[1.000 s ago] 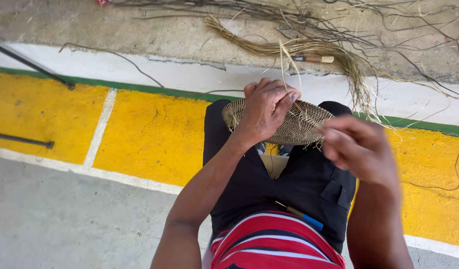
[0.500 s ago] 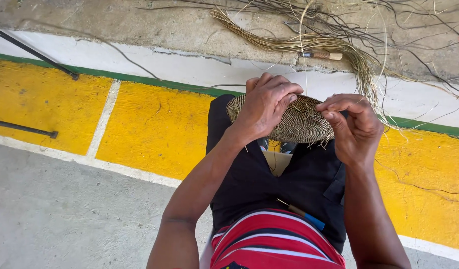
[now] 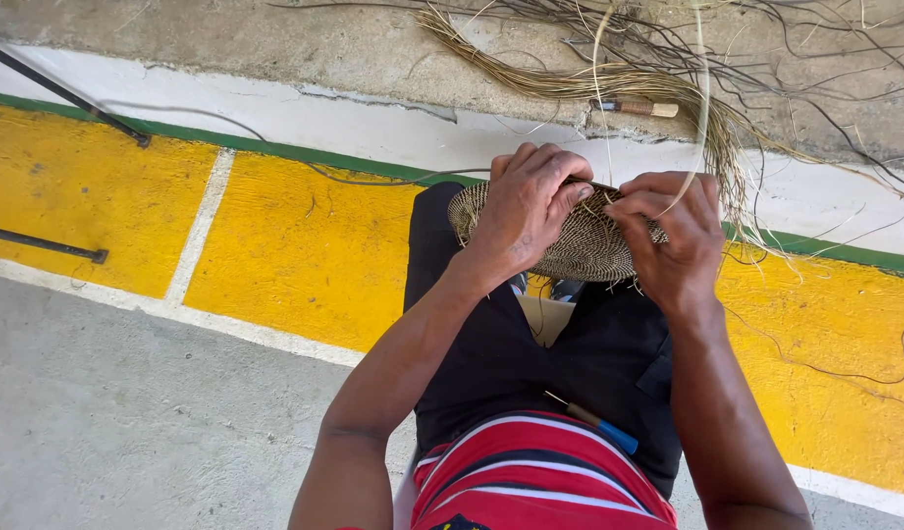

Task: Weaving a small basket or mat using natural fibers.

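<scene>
Both hands (image 3: 526, 211) (image 3: 673, 236) grip round woven basket (image 3: 580, 250) (on lap); fibre bundle (image 3: 609, 83) beyond.

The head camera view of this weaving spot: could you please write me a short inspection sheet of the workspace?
Surface: yellow-painted floor with white and green stripes, grey concrete nearer.
Job's things: round woven disc on the person's knees; thin fibre strand arcs up from it.
Clutter: loose fibre bundle and wooden-handled tool on the concrete ledge; blue-handled tool on the lap.
Grippers: left hand grips the disc; right hand pinches the strand at its rim.
Cables: nothing seen.
Surroundings: two dark metal rods on the floor.
</scene>
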